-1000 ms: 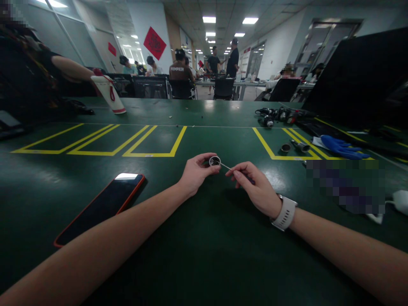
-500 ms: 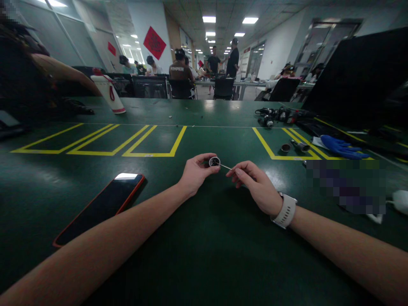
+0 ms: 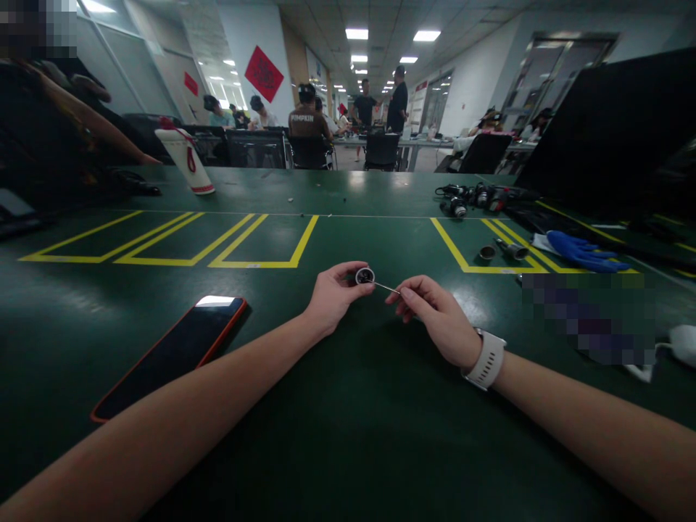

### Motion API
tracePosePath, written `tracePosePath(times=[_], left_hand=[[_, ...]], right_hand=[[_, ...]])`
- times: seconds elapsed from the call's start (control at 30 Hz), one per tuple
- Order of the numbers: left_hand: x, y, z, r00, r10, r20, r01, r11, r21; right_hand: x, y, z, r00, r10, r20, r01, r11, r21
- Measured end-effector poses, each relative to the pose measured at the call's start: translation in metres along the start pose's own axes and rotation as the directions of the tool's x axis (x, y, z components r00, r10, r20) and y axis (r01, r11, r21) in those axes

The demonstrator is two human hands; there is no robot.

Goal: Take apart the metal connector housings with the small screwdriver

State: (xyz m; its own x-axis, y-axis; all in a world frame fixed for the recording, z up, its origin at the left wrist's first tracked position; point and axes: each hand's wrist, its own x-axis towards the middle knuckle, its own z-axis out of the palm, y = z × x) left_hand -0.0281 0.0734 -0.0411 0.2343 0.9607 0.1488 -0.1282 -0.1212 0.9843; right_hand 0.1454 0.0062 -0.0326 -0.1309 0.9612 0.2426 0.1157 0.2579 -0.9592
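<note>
Between the thumb and fingers of my left hand (image 3: 338,296) is a small round metal connector (image 3: 365,276), its open end with a dark inside turned toward me. My right hand (image 3: 427,310), with a pale watch strap on the wrist, pinches a thin screwdriver (image 3: 387,288). The screwdriver's slim shaft points left, and its tip is at the connector's opening. Its handle is hidden in my right hand. Both hands are just above the green table, their fingers a short way apart.
A phone (image 3: 171,355) in an orange case lies left of my left forearm. Right of centre are a metal ring piece (image 3: 487,252), a metal connector shell (image 3: 512,250) and a blue glove (image 3: 584,250). A white tumbler (image 3: 188,161) stands far left, near another person's arm (image 3: 98,119).
The connector and the screwdriver shaft have shifted very slightly in my fingers. My hands stay almost in place. At the far left, the other person's arm has moved.
</note>
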Motion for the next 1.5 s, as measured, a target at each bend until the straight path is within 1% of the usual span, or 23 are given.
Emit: tracePosePath(times=[0.17, 0.27, 0.4, 0.5, 0.67, 0.77, 0.97, 1.07, 1.2, 1.37, 1.5], left_hand=[[-0.002, 0.002, 0.001, 1.0, 0.023, -0.006, -0.023, 0.998, 0.058], [-0.002, 0.002, 0.001, 0.999, 0.034, -0.016, -0.032, 0.996, 0.088], [-0.002, 0.0, 0.001, 0.999, 0.053, -0.009, -0.051, 0.988, 0.147], [-0.003, 0.001, 0.002, 0.998, 0.057, -0.011, -0.054, 0.982, 0.182], [-0.004, 0.002, 0.003, 0.999, 0.047, -0.027, -0.041, 0.981, 0.19], [-0.003, 0.001, 0.002, 0.998, 0.057, -0.031, -0.051, 0.983, 0.176], [-0.002, -0.001, 0.0, 0.997, 0.074, -0.009, -0.071, 0.977, 0.203], [-0.003, 0.001, 0.002, 0.997, 0.072, -0.017, -0.067, 0.975, 0.21], [-0.004, 0.003, 0.003, 0.996, 0.086, -0.033, -0.077, 0.974, 0.215], [-0.004, 0.002, 0.002, 0.996, 0.084, -0.021, -0.078, 0.975, 0.209], [-0.003, 0.002, 0.002, 0.997, 0.071, -0.038, -0.062, 0.976, 0.207]], right_hand=[[-0.003, -0.004, 0.0, 0.999, -0.039, -0.023, 0.037, 0.996, -0.085], [-0.007, -0.004, 0.001, 0.993, -0.103, -0.05, 0.093, 0.982, -0.166], [-0.011, -0.004, 0.005, 0.981, -0.188, -0.048, 0.16, 0.924, -0.348], [-0.012, -0.004, 0.007, 0.978, -0.206, -0.043, 0.168, 0.886, -0.431], [-0.009, -0.004, 0.006, 0.985, -0.174, -0.011, 0.155, 0.907, -0.392], [-0.009, -0.004, 0.004, 0.987, -0.157, -0.012, 0.142, 0.918, -0.37], [-0.011, -0.004, 0.006, 0.979, -0.2, -0.021, 0.176, 0.902, -0.393], [-0.012, -0.004, 0.006, 0.98, -0.198, -0.027, 0.172, 0.905, -0.388], [-0.012, -0.005, 0.005, 0.98, -0.198, -0.004, 0.182, 0.908, -0.378], [-0.012, -0.005, 0.005, 0.977, -0.21, -0.026, 0.185, 0.908, -0.376], [-0.012, -0.006, 0.006, 0.981, -0.191, 0.01, 0.181, 0.907, -0.381]])
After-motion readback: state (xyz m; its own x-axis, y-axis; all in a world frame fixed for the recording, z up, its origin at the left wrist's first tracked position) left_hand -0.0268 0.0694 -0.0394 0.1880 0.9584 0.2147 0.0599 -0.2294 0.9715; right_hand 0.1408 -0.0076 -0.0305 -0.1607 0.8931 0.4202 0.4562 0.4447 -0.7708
